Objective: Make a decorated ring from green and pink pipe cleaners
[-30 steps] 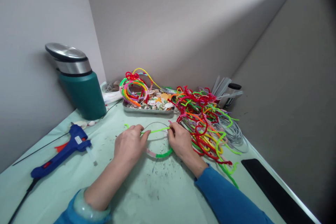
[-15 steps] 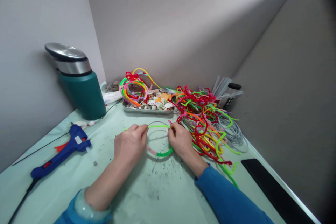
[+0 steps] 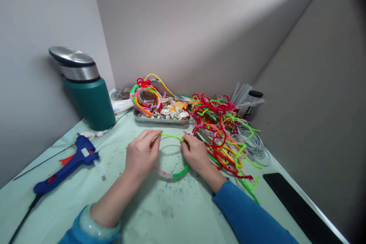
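Between my hands is a wire ring partly wrapped in fuzzy pipe cleaner, with a pink stretch (image 3: 164,174) and a green stretch (image 3: 181,172) along its near side. A lime-green pipe cleaner (image 3: 172,135) arches over the ring's far side, where thin bare wire shows. My left hand (image 3: 143,151) is closed, pinching the left end of the lime-green pipe cleaner between thumb and fingers. My right hand (image 3: 196,153) pinches the ring's right side, where the pipe cleaner meets the wire. Its fingertips partly hide that join.
A blue glue gun (image 3: 67,164) lies at left, near a green bottle (image 3: 93,103). Behind my hands stands a metal tray (image 3: 160,120) of small discs, with wrapped rings on top. Tangled pipe cleaners (image 3: 220,122), a grey wire coil (image 3: 254,145) and a black strip (image 3: 297,206) lie to the right.
My left hand has turned and lifted slightly, and the lime-green pipe cleaner now bows upward. My right hand has shifted a little left. The ring's near side has tilted toward me.
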### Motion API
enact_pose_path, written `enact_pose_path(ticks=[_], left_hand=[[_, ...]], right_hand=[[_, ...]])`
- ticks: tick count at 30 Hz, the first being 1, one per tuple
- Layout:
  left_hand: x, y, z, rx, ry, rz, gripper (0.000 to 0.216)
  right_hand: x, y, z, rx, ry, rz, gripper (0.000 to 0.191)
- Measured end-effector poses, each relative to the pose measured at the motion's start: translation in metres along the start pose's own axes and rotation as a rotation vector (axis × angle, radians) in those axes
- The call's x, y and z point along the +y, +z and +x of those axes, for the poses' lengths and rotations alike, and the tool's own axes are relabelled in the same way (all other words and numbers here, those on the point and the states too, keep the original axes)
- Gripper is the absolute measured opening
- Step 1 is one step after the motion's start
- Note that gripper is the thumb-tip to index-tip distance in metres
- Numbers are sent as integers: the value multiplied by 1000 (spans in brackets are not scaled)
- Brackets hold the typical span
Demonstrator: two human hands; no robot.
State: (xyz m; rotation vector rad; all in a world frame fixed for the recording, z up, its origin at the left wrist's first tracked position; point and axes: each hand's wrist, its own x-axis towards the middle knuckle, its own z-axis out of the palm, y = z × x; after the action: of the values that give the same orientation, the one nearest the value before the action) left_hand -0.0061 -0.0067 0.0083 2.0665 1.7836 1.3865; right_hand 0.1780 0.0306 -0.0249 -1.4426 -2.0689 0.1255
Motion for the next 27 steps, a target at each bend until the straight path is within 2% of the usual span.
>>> enact_pose_path(ticks=[5,13,18,22,27], left_hand=[[2,-2,4,-12,-62,-119,28],[4,-2,4,-126,18,-176,23],[4,2,2,-287,110,-255,23],[4,3,0,-421,174,-234,22],[4,3,1,-413,116,-154,16]], right_hand=[[-1,1,0,-34,-47,88,13],[-11,-3,-2,-158,-191,279,13],[-11,-3,-3,-202,-211,301,12],[-11,-3,-5,-243,-267,327,16],[-14,-4,-6,-284,-300,332,16]])
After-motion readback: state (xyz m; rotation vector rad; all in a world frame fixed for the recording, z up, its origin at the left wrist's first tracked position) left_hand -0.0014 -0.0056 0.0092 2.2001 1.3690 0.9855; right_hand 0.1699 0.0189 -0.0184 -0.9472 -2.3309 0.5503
